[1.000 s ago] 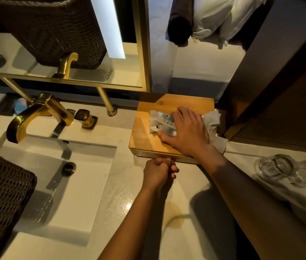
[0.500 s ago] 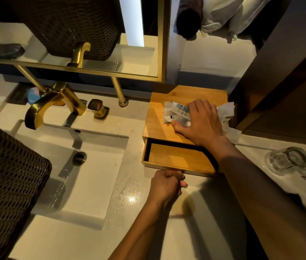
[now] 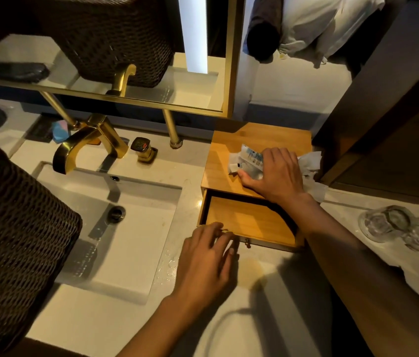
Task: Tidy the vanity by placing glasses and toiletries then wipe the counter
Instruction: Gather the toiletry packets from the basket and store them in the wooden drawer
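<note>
Head view, vanity counter [image 3: 115,328], pale stone.

1. Wooden box [image 3: 231,161], at 1 o'clock from frame centre, set against the back wall. Its drawer [image 3: 247,222] is pulled out toward the viewer, interior bare, small knob at the front edge.
2. Right hand [image 3: 276,176], palm down on the box top, fingers closed over a bundle of toiletry packets [image 3: 248,161]; crumpled white tissue [image 3: 310,166] lies at 3 o'clock of the hand.
3. Left hand [image 3: 204,256], at 6 o'clock of the drawer, fingers spread and loose, holding nothing, fingertips at the drawer's front left edge.
4. Two glasses [image 3: 383,222], at 3 o'clock of the drawer, side by side on a white cloth [image 3: 414,284].
5. Sink [image 3: 131,243], at 9 o'clock of the drawer, with gold tap [image 3: 90,140] at its 12 o'clock.
6. Wicker basket [image 3: 15,228], far left.
7. Water droplets [image 3: 170,264] between sink and left hand.
</note>
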### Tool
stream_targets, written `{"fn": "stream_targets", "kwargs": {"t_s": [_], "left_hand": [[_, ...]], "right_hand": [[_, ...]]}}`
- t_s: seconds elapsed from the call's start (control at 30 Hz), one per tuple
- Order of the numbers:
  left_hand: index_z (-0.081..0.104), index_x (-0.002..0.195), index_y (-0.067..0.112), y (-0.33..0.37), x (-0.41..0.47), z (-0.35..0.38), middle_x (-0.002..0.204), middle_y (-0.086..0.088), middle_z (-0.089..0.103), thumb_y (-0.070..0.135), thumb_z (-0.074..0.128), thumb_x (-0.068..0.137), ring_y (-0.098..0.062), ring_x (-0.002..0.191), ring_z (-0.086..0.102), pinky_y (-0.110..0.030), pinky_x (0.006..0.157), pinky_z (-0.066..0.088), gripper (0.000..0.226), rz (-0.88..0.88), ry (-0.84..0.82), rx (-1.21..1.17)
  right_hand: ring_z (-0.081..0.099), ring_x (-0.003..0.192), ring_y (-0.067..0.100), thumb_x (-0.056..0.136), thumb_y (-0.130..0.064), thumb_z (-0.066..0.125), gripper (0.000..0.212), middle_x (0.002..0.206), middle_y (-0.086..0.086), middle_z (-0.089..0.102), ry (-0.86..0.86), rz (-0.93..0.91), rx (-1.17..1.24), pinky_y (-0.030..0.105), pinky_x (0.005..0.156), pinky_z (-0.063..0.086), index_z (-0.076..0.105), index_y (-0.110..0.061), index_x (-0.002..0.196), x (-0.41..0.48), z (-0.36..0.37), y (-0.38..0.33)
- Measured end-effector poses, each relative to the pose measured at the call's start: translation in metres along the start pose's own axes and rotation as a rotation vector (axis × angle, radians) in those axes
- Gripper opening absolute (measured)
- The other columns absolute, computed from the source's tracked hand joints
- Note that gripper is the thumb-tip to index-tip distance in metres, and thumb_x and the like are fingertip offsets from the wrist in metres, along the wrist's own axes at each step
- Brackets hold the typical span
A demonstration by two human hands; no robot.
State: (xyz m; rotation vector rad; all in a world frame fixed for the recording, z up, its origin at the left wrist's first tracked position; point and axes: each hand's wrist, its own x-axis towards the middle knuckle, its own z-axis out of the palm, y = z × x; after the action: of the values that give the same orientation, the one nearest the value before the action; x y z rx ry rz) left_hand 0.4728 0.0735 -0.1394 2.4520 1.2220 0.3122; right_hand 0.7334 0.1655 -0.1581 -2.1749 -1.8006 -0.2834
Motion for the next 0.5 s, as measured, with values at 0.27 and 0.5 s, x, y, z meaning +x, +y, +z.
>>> {"fn": "stream_targets", "kwargs": {"t_s": [0.27,0.5], "left_hand": [[-0.006,0.159,0.036,-0.025,-0.008,-0.002,0.17,-0.002,-0.012,0.045,0.038,0.101,-0.025,0.157,-0.017,-0.047,0.127,0.007,0.074,-0.025,-0.352,0.222],[0.003,0.159,0.035,-0.028,-0.008,-0.004,0.17,-0.001,-0.01,0.044,0.043,0.1,-0.025,0.157,-0.015,-0.049,0.129,0.01,0.072,0.022,-0.347,0.186]], "right_hand": [[0.058,0.088,0.023,0.077,-0.082,0.043,0.071,0.094,0.003,0.064,-0.11,0.051,0.087,0.037,0.084,0.043,0.06,-0.016,0.097,-0.053,-0.011,-0.07],[0.051,0.087,0.014,0.078,-0.083,0.041,0.06,0.097,-0.006,0.058,-0.272,0.1,0.343,0.036,0.083,0.045,0.049,-0.028,0.1,-0.084,-0.006,-0.107]]}}
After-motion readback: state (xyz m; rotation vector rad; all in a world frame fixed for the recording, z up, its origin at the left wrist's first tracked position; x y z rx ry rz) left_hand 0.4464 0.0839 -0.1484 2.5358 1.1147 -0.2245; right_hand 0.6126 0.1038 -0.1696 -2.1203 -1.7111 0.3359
